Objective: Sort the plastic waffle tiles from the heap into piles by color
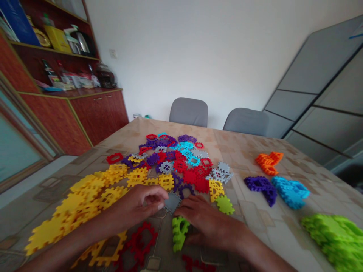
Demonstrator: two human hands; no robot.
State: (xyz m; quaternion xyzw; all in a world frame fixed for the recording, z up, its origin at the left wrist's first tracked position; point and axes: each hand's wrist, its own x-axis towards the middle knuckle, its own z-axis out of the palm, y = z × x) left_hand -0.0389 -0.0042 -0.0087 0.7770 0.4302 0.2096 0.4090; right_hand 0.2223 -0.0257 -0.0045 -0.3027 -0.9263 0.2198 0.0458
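Observation:
My left hand (pixel 141 202) is curled loosely, thumb and fingers apart with nothing between them. Its tips are beside a grey puzzle tile (pixel 171 203) lying on the table; contact is unclear. On the tile's other side, my right hand (pixel 205 215) is closed around the upper right of a green puzzle tile (pixel 180 232) with notched edges and cut-out openings, which stands tilted. Part of that tile is hidden by the hand. A flat green tile (pixel 225 204) and a yellow tile (pixel 216 190) lie just beyond my right hand.
Yellow tiles (pixel 68 206) spread over the left side of the table (pixel 224 145). Red tiles (pixel 143 240) lie near the front. Farther back is a mixed heap with purple tiles (pixel 154 158). Orange (pixel 269 162), purple (pixel 261 187), blue (pixel 290 190) and green stacks (pixel 337 238) stand right.

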